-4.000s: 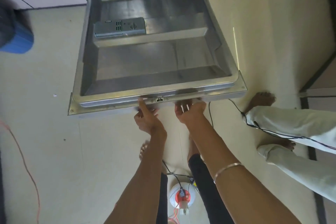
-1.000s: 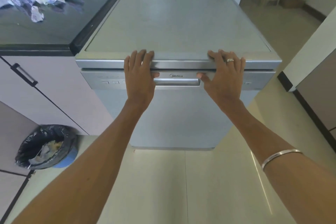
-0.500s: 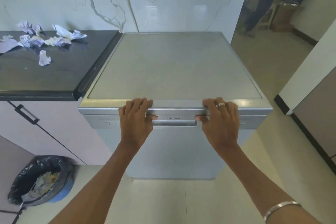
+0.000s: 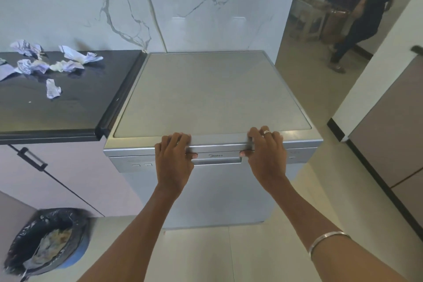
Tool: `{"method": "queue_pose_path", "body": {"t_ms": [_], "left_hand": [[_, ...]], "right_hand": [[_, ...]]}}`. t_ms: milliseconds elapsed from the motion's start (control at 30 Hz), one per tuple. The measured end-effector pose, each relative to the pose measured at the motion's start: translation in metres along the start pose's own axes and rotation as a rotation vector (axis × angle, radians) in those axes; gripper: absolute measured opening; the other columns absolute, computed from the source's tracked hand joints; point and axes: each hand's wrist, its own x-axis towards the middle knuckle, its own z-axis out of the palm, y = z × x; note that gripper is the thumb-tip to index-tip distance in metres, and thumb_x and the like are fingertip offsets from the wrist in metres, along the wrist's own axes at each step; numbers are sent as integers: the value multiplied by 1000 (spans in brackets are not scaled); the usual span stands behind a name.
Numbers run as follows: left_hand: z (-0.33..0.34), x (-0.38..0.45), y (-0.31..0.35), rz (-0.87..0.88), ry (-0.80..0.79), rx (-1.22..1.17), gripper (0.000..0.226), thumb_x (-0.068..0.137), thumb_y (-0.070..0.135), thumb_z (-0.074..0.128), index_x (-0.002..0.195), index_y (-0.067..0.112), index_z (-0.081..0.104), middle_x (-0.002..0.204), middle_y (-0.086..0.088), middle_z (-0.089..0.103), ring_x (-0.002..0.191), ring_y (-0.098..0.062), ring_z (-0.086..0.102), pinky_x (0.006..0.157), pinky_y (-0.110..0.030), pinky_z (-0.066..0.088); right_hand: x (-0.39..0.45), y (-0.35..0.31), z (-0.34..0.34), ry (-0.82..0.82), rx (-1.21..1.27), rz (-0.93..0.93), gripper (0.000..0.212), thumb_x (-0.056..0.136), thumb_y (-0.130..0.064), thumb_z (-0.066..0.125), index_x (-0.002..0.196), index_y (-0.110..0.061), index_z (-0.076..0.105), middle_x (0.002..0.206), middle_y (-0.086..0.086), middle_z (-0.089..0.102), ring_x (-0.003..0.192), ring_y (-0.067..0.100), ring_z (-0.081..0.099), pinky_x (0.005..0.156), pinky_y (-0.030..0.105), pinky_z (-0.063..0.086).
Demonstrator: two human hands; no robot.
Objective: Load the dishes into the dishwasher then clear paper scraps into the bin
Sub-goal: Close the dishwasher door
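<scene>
The left hand (image 4: 175, 162) and right hand (image 4: 266, 155) are both gripping the top front edge of the dishwasher (image 4: 212, 98), fingers curled over it, pressing its door closed. Loading is looking finished. Next is letting go and reaching left for the paper scraps (image 4: 53, 65) lying on the counter (image 4: 68, 112), destined for the bin (image 4: 45, 242) near left.

Black counter (image 4: 68, 117): crumpled paper scraps (image 4: 53, 63) on top.

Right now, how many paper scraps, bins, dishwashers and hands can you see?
Paper scraps: 6, though some overlap
Bin: 1
Dishwasher: 1
Hands: 2, left hand and right hand
Total: 10
</scene>
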Motion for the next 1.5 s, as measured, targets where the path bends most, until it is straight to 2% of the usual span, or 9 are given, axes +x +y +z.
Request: {"method": "queue_pose_path", "body": {"t_ms": [133,233,333,467,600,767,867,1033,1500], "left_hand": [[-7,6,1,-8,-56,-49,36,69,32,85,95,20,62,92,7,60,91,-23,55,83,-35,42],[-8,6,7,-39,-2,-153,30,83,46,73,92,19,64,87,7,59,90,-19,55,88,-34,44],[-11,6,10,-41,11,-184,21,93,38,60,91,17,65,86,7,59,88,-21,56,88,-35,45],[-21,11,14,-86,-93,-157,17,98,26,53,93,17,67,87,4,61,86,-22,59,84,-38,51],[-36,19,19,-283,-336,-196,31,102,30,46,116,17,70,118,0,67,123,-26,57,95,-44,53],[-62,53,36,-395,-466,-137,41,104,34,38,107,8,70,119,-14,67,129,-32,51,104,-43,43],[-67,71,46,-377,-447,-146,41,105,30,35,125,7,63,144,-11,52,142,-31,36,116,-44,31],[-60,96,46,-366,-526,-103,43,107,25,29,132,3,57,147,-13,48,144,-31,31,117,-42,28],[-33,253,-31,-313,-547,-120,43,105,25,27,130,3,55,140,-13,52,140,-31,36,113,-46,35]], "right_hand": [[-7,-8,-2,-42,107,76,40,72,-21,83,99,-26,54,103,-7,50,100,21,47,56,27,42],[-10,-4,-9,-96,151,71,51,69,-13,84,107,-29,54,113,-9,51,106,20,47,64,27,46],[-9,0,-17,-186,158,81,59,67,-15,86,113,-32,54,118,-11,50,110,18,47,72,30,50],[-3,3,-25,-215,224,107,32,87,-35,69,117,-30,59,122,-9,53,117,16,47,81,31,51],[6,1,-41,-293,178,82,26,98,-38,43,118,-29,57,122,-6,56,118,20,50,84,35,52],[42,1,-60,-526,149,21,34,103,-27,34,120,-14,60,127,9,57,122,30,49,100,39,41],[66,-2,-58,-600,128,54,45,105,-32,29,139,-8,45,149,11,42,140,31,32,112,43,32],[102,-27,-51,-690,101,86,57,105,-36,27,151,-1,23,159,14,23,145,32,23,115,44,26],[245,-128,-2,-710,74,99,60,104,-39,26,148,2,27,155,15,29,144,31,23,116,45,25]]}}
